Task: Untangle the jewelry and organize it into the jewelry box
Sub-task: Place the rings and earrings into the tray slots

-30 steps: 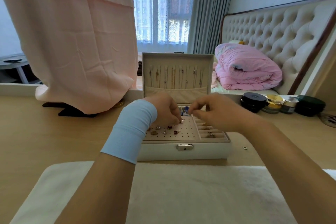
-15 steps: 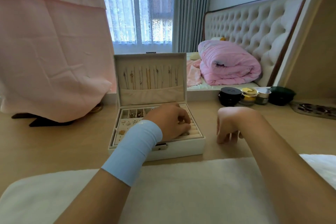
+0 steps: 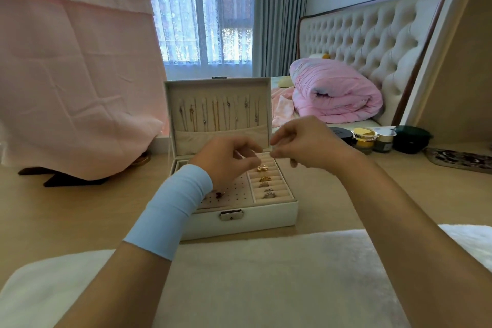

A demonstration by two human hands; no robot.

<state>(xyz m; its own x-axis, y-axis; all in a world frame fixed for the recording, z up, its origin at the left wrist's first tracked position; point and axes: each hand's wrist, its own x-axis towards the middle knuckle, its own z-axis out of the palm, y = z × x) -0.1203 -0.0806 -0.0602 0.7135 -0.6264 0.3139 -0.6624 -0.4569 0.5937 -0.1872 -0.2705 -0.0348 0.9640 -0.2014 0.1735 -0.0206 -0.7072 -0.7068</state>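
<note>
A white jewelry box (image 3: 266, 217) stands open on the wooden desk, its lid upright with several necklaces (image 3: 217, 114) hung inside. Several rings (image 3: 266, 181) sit in the ring rolls on the right, and a dark red earring (image 3: 219, 194) is stuck in the perforated pad. My left hand (image 3: 226, 160), with a blue wristband, hovers over the tray with thumb and fingers pinched together. My right hand (image 3: 306, 144) is at the box's right rear, also pinching. The fingertips of both hands nearly meet; the piece between them is too small to make out.
A white fuzzy mat (image 3: 266, 274) lies in front of the box. Cosmetic jars (image 3: 364, 138) and a dark lidded pot (image 3: 411, 138) stand at the back right beside a patterned tray (image 3: 460, 158). A pink cloth (image 3: 74, 74) hangs over a black stand (image 3: 61, 176) at left.
My right hand went down to the desk right of the box, then rose back beside my left hand over the ring rolls. The camera view shifted left and back.
</note>
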